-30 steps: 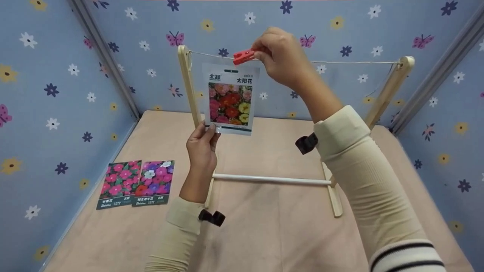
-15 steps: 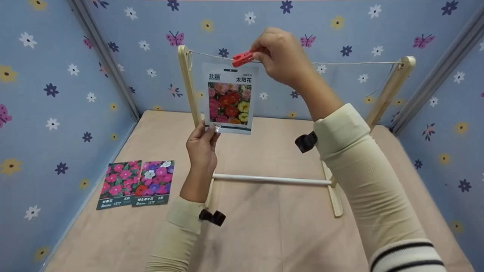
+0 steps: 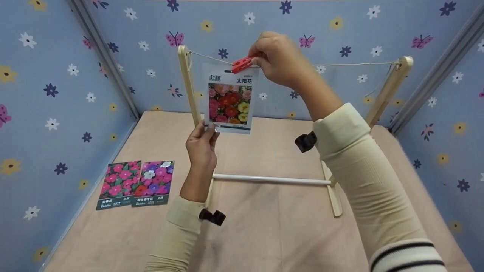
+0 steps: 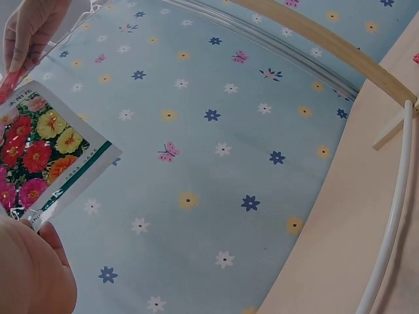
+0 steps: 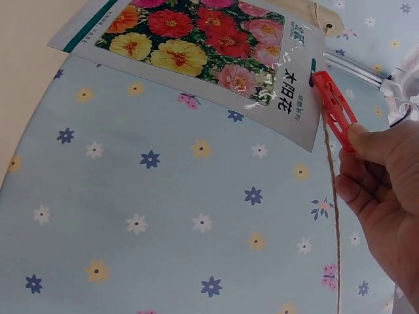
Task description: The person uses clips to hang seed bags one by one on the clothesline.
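A white seed packet (image 3: 229, 102) printed with red, pink and yellow flowers hangs upright at the string (image 3: 351, 64) of a wooden frame. My left hand (image 3: 201, 147) pinches its lower left corner between thumb and fingers. My right hand (image 3: 281, 60) pinches the tail of a red clothespin (image 3: 242, 64), whose front end overlaps the packet's top edge beside the hanging slot. In the right wrist view the clothespin (image 5: 334, 111) lies across the string (image 5: 332, 176) at the packet's top edge. The left wrist view shows the packet's lower part (image 4: 46, 154) above the left hand (image 4: 39, 268).
Two more flower seed packets (image 3: 120, 183) (image 3: 154, 183) lie overlapping on the pink table (image 3: 245, 226) at the left. The frame has two wooden posts (image 3: 187, 83) (image 3: 389, 90) and a white crossbar (image 3: 272, 179). A flowered blue wall (image 3: 151, 22) stands behind.
The red clothespin in my right hand has moved down onto the packet's top edge, and the string sags lower there. The left hand has stayed nearly still.
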Available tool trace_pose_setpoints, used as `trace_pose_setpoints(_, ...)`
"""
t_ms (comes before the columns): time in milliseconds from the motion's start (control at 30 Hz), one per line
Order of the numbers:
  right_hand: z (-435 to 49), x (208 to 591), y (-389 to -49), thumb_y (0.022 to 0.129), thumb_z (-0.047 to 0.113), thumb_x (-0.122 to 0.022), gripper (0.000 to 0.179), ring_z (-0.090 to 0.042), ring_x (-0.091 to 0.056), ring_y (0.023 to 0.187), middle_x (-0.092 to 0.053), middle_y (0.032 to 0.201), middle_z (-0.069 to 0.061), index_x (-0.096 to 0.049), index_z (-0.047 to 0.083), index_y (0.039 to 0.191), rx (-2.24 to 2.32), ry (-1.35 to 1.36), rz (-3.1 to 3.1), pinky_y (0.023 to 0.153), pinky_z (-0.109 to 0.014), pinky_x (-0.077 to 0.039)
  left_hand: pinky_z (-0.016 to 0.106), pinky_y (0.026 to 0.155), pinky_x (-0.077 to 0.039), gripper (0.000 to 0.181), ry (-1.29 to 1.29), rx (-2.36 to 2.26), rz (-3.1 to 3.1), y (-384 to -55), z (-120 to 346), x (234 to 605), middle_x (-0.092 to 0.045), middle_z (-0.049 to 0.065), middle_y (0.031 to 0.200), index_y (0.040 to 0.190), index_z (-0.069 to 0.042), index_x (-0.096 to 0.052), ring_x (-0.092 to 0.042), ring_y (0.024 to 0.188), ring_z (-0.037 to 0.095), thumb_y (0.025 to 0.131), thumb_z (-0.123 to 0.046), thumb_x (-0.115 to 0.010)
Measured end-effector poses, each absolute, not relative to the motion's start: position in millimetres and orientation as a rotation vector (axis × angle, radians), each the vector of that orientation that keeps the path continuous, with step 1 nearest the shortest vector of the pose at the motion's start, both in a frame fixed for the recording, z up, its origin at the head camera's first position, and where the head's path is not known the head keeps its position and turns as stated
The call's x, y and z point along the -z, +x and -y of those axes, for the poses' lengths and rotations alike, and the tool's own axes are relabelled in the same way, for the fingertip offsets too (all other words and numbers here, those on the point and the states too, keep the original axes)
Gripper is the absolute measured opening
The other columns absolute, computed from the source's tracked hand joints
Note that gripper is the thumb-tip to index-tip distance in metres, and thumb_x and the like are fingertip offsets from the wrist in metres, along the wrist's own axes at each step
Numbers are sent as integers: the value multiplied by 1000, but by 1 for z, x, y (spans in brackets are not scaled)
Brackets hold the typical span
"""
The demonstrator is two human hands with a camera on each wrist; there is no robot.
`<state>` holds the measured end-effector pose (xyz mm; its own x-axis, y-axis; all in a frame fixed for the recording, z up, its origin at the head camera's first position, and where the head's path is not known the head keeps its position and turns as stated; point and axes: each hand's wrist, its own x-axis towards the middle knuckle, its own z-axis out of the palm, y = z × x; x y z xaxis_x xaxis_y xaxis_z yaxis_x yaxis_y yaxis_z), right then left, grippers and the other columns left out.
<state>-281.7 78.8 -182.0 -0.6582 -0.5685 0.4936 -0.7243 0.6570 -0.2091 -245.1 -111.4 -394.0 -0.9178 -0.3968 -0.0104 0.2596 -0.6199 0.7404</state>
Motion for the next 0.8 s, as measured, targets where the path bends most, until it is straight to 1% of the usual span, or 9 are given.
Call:
trace_pose_setpoints(167,-80,182,-281,99,8,-55,21,-20,-51,90,-61,102,-14,-69,-6,106,-543,1027,2504,81,-27,-50,27,83,-57,32,252,2493,1129,-246,113,394,-65,15,114,126,5,-62,-67,89,16,94,3,-60)
trace_pose_setpoints(433,-81,183,-282,99,8,-57,20,-24,-49,88,-61,102,-17,-68,-6,108,-504,1071,2494,77,-31,-46,29,86,-56,33,264,2444,1138,-245,114,395,-65,16,118,126,5,-61,-68,95,17,93,4,-61)
trace_pose_setpoints(667,-81,183,-281,96,10,-63,22,-23,-49,91,-58,103,-15,-68,-4,112,-474,1056,2548,82,-29,-47,31,89,-55,35,256,2456,1136,-244,114,394,-63,13,120,128,5,-60,-67,99,18,93,2,-61)
trace_pose_setpoints(800,-82,183,-281,94,12,-65,24,-23,-50,93,-58,104,-15,-68,-3,113,-471,1054,2556,83,-29,-48,33,92,-53,34,254,2460,1111,-244,113,394,-63,12,115,127,7,-60,-66,95,15,93,3,-61)
